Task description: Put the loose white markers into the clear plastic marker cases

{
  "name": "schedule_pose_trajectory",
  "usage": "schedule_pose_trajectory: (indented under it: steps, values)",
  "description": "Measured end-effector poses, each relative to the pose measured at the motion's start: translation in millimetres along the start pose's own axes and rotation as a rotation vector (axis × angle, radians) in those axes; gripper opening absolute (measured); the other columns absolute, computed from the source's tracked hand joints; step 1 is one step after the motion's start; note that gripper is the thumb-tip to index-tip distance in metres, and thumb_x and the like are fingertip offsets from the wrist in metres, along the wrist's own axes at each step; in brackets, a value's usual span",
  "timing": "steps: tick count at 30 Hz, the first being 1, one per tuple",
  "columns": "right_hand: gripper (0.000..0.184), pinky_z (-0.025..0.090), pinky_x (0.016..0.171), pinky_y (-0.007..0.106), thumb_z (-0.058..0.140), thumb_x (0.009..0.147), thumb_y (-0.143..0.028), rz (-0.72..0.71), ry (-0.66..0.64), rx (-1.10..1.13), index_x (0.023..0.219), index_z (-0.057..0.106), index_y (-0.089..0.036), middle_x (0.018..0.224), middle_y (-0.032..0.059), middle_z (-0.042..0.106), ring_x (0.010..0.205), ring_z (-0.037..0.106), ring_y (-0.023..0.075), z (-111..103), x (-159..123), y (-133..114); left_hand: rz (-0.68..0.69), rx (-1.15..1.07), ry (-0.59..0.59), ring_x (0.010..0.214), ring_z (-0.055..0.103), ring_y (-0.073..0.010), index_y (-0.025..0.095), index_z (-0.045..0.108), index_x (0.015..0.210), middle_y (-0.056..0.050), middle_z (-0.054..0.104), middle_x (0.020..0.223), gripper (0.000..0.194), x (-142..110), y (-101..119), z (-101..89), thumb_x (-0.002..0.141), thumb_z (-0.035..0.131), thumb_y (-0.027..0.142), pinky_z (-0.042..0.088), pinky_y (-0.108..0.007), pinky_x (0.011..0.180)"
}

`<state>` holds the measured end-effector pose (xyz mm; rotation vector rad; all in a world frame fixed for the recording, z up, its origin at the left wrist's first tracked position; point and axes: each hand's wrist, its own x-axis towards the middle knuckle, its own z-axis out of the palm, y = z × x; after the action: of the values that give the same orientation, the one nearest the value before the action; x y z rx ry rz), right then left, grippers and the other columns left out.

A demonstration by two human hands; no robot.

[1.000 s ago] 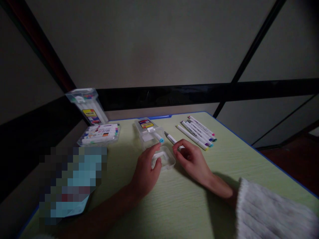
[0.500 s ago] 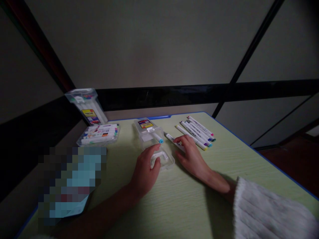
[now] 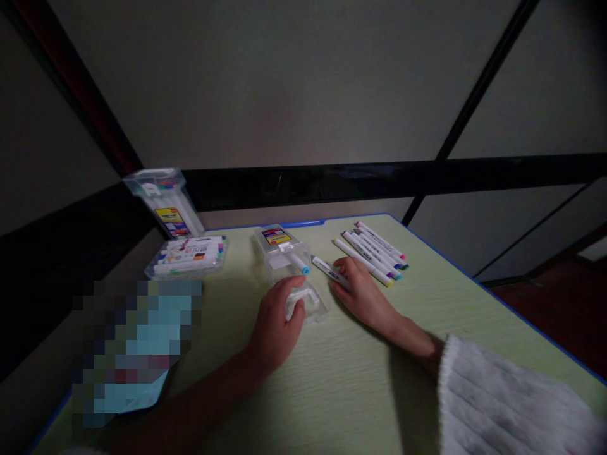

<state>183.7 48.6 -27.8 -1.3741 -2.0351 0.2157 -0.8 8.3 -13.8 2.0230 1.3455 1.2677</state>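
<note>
My right hand [image 3: 365, 294] has its fingers closed around the near end of a white marker [image 3: 328, 270] with a grey tip, which lies low at the table. My left hand [image 3: 277, 325] is at the open lid [image 3: 310, 306] of a clear plastic marker case [image 3: 279, 243]. Its thumb and forefinger are apart, with part of the lid showing between them. The other fingers are hidden behind the forefinger. Inside the case lies one marker with a light blue end [image 3: 301, 264]. Right of my right hand, several white markers [image 3: 374, 253] with coloured ends lie side by side.
An upright clear case of markers [image 3: 171, 205] stands at the back left. Before it lies a flat clear pack of markers [image 3: 190, 256]. A blurred-out, light blue flat object [image 3: 147, 354] is at the left. The pale green table [image 3: 332, 392] has a blue edge and meets a wall panel.
My right hand has lowered and its fingers have closed on the grey-tipped marker. My left hand has hardly moved, and the case lid has shifted very slightly.
</note>
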Motion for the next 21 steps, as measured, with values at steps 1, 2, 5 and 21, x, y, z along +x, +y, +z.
schedule_pose_trajectory:
  steps: [1, 2, 5, 21]
  values:
    - [0.021, 0.044, 0.075, 0.039, 0.049, 0.076, -0.018, -0.001, -0.008, -0.017, 0.096, 0.047, -0.014, 0.089, 0.0121, 0.054, 0.085, 0.05, 0.0252, -0.4, 0.4, 0.0, 0.002, -0.005, 0.002, 0.101, 0.059, -0.0211, 0.011, 0.059, 0.1, -0.013, 0.065, 0.106, 0.029, 0.1, -0.1, 0.1, 0.074, 0.046, 0.009, 0.043, -0.038, 0.093]
    - [0.02, 0.044, 0.073, 0.039, 0.049, 0.077, -0.019, 0.001, -0.017, -0.033, 0.096, 0.047, -0.013, 0.087, 0.0121, 0.054, 0.083, 0.051, 0.0251, -0.8, 0.7, -0.4, 0.006, -0.012, 0.006, 0.101, 0.059, -0.021, 0.011, 0.059, 0.099, -0.012, 0.065, 0.106, 0.028, 0.2, -0.2, 0.3, 0.074, 0.046, 0.009, 0.043, -0.038, 0.093]
    - [0.018, 0.044, 0.071, 0.037, 0.048, 0.078, -0.02, 0.009, -0.053, -0.067, 0.095, 0.047, -0.013, 0.086, 0.0126, 0.057, 0.08, 0.053, 0.0243, -2.9, 1.6, -3.2, 0.034, -0.029, 0.023, 0.1, 0.059, -0.0201, 0.014, 0.058, 0.095, -0.01, 0.065, 0.104, 0.026, 0.7, -0.8, 0.7, 0.072, 0.047, 0.007, 0.044, -0.038, 0.092]
    - [0.017, 0.038, 0.059, 0.03, 0.037, 0.086, -0.022, 0.052, 0.074, 0.076, 0.1, 0.044, -0.015, 0.075, 0.0048, 0.053, 0.065, 0.05, 0.0183, -7.2, 3.4, -6.1, 0.119, -0.039, 0.052, 0.089, 0.06, -0.017, 0.016, 0.056, 0.083, -0.006, 0.063, 0.09, 0.019, 3.1, 1.6, -0.4, 0.071, 0.046, 0.005, 0.046, -0.032, 0.083]
